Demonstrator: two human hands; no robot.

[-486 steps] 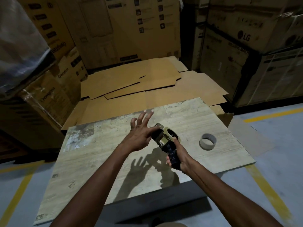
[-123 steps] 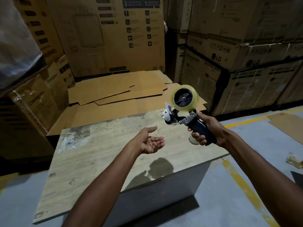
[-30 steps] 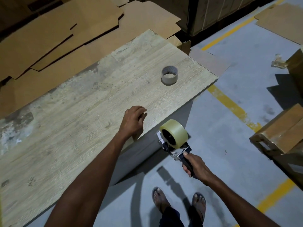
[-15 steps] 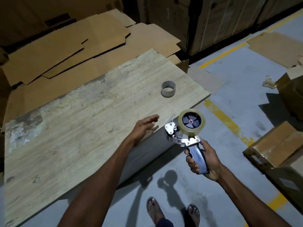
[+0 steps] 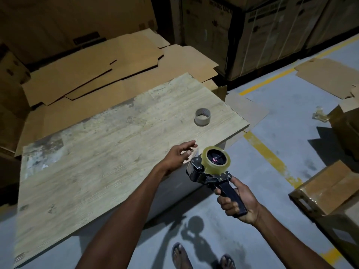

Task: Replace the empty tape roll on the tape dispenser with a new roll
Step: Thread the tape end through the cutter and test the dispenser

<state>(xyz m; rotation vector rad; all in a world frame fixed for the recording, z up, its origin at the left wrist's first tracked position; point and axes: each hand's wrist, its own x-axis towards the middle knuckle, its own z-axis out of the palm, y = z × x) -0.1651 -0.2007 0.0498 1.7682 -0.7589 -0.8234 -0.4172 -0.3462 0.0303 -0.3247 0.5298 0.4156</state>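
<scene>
A dim warehouse with a grey concrete floor point(image 5: 287, 121) marked by a yellow painted line point(image 5: 269, 156), and tall stacked cartons point(image 5: 262, 35) along the far side. Flattened cardboard sheets point(image 5: 93, 74) lie on the floor beyond a low counter point(image 5: 93, 156) with a pale, worn wood-grain top. On the far right part of the counter stands an empty tape core point(image 5: 202, 117), a bare cardboard ring resting on its end, well apart from both hands. Off the counter's near right edge, over the floor, the right hand point(image 5: 240, 203) wraps its fingers around the dark handle of a tape dispenser point(image 5: 210, 176), held with its metal front end pointing left towards the counter. A full roll of clear tape point(image 5: 215, 162) sits on the dispenser's hub, with its round face turned up towards the camera. The left hand point(image 5: 177, 157) hovers above the counter's near right edge, its fingers stretched out loosely and holding nothing, with the fingertips just beside the dispenser's front end; whether they touch it cannot be told. Two sandalled feet point(image 5: 202, 257) stand on the floor at the bottom. More cardboard boxes point(image 5: 328, 191) sit at the right.
</scene>
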